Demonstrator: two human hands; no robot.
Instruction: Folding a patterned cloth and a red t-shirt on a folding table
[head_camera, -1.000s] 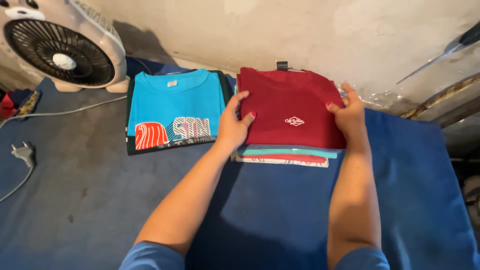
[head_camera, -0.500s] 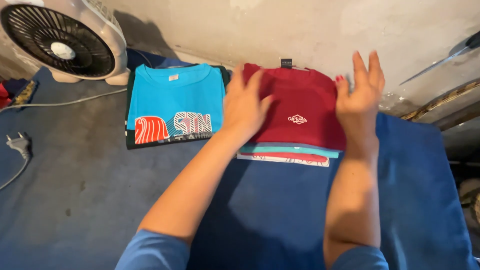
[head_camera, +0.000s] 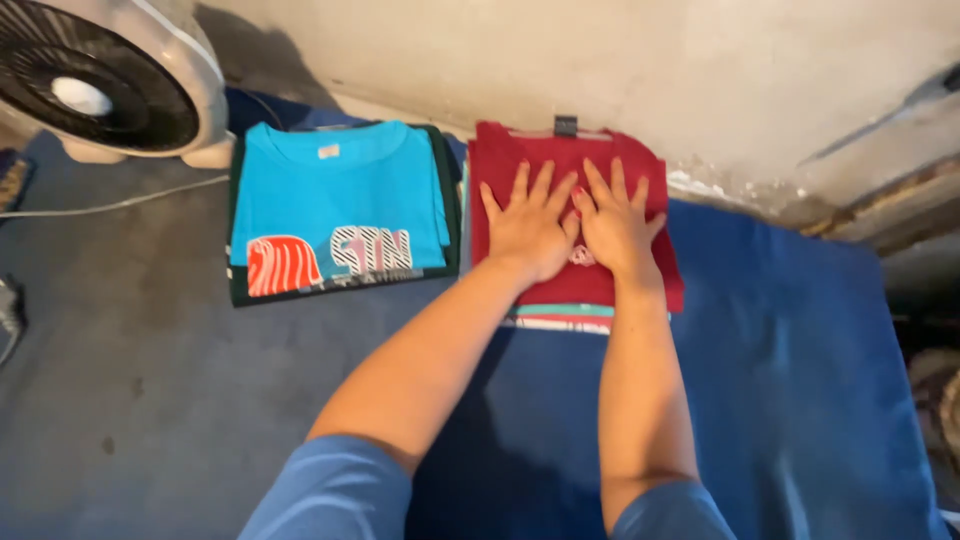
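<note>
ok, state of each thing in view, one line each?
Red shirt: folded, on top of a stack.
Left hand: flat on red shirt, fingers spread.
Right hand: flat on red shirt, beside left.
Blue shirt: folded, on a dark garment.
Fan: upright; running or not, cannot tell.

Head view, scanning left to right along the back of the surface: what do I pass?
White fan → folded light blue T-shirt → left hand and right hand, flat on the folded dark red shirt → bare blue cloth.

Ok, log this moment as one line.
left hand flat on red shirt | right hand flat beside it | blue shirt folded alongside
</note>
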